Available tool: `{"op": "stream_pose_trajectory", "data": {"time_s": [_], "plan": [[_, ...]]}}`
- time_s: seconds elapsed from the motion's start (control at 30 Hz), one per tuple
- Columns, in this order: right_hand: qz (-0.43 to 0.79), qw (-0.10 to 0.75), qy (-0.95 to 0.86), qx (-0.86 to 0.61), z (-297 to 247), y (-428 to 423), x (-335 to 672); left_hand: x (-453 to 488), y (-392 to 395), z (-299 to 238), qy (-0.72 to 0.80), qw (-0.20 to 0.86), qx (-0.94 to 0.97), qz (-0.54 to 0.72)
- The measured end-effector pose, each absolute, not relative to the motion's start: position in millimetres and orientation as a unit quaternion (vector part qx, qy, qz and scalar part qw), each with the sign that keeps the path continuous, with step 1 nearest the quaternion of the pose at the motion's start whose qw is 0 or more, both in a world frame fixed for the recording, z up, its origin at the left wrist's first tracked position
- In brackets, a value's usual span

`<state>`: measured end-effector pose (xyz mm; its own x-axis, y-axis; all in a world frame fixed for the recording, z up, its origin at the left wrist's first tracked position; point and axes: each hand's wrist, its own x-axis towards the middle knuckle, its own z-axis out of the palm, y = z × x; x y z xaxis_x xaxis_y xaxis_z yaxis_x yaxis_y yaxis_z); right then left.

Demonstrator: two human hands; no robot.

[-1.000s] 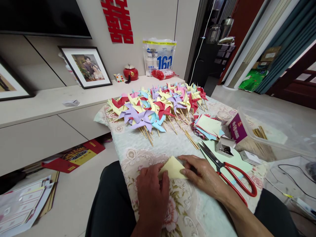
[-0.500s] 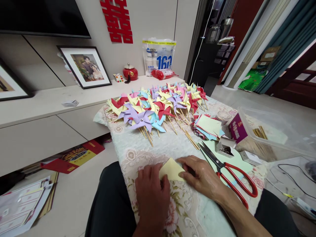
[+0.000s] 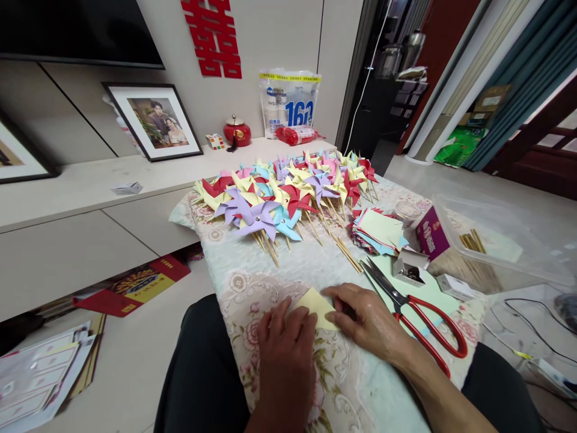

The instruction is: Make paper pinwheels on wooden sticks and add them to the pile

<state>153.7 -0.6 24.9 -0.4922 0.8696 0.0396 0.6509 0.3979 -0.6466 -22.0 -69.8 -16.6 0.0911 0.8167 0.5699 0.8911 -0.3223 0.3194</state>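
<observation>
A piece of pale yellow paper [image 3: 315, 305], its top corner pointing away from me, lies on the flowered tablecloth at the near edge. My left hand [image 3: 288, 337] rests over its left side, fingers stretched out and flat, covering part of it. At the paper's right corner, my right hand [image 3: 367, 319] pinches the edge between thumb and curled fingers. Large scissors [image 3: 399, 300] with red handles lie just right of my right hand, blades slightly apart. Further back sit finished paper pinwheels [image 3: 288, 198] in several colours on wooden sticks.
A stack of coloured paper squares [image 3: 381, 230] lies behind the scissors. Beside it stand a small open box [image 3: 411, 267] with dark bits and a clear plastic bin [image 3: 509, 240] holding sticks. Loose sticks [image 3: 348, 255] lie mid-table. A white cabinet [image 3: 157, 180] borders the far side.
My left hand has shifted right and spread its fingers flat across the paper, where its thumb and fingers held the left edge before. My right hand stays at the right corner.
</observation>
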Motion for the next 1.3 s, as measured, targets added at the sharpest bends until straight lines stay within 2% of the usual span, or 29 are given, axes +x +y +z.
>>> {"op": "stream_pose_trajectory", "data": {"time_s": [0.3, 0.67, 0.93, 1.3], "plan": [[0.282, 0.172, -0.815, -0.477, 25.2, -0.1, 154.2, -24.7, -74.6, -21.3, -0.533, 0.129, -0.779, -0.304], [0.306, 0.168, -0.8, -0.487, 27.6, 0.2, 155.5, -26.9, -91.1, -22.4, -0.527, 0.049, -0.805, -0.268], [0.304, 0.159, -0.782, -0.52, 29.7, -2.2, 151.3, -26.8, -92.2, -23.8, -0.523, 0.044, -0.811, -0.26], [0.383, 0.165, -0.737, -0.532, 20.1, -3.7, 153.0, -30.4, -95.5, -18.2, -0.508, 0.051, -0.809, -0.293]]}}
